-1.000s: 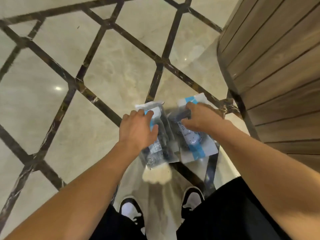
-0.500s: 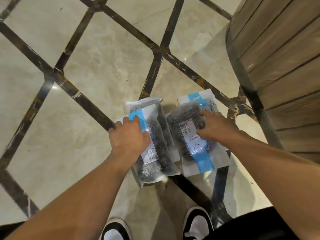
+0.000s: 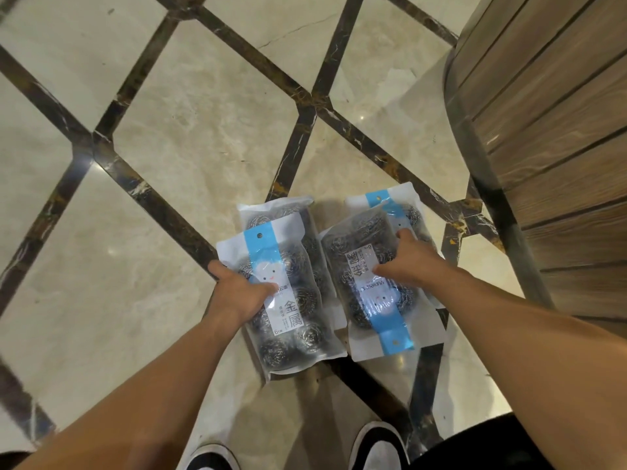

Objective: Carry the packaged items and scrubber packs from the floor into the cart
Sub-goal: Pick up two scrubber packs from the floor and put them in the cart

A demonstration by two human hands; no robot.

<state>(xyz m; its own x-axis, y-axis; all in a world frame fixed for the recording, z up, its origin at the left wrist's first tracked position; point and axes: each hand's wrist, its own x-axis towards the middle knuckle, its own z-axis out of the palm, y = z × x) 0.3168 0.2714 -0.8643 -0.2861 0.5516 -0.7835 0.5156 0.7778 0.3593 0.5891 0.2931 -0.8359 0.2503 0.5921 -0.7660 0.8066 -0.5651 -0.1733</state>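
Note:
Two small stacks of scrubber packs lie on the marble floor in front of my feet. Each is a clear bag of steel-wool balls with a white and blue label. My left hand [image 3: 239,290] grips the left edge of the left packs [image 3: 288,283], thumb on top of the label. My right hand [image 3: 405,262] closes over the right side of the right packs [image 3: 369,300], fingers curled around the far edge. A second pack shows under each top one. No cart is in view.
A curved wooden slatted wall or counter [image 3: 549,137] rises at the right, close to the right packs. The floor [image 3: 190,137] is beige marble with dark inlaid strips. My two shoes [image 3: 376,446] stand just below the packs.
Both hands have shifted from lying flat on top of the packs to gripping their outer edges. The camera has come lower and closer, so the packs look larger.

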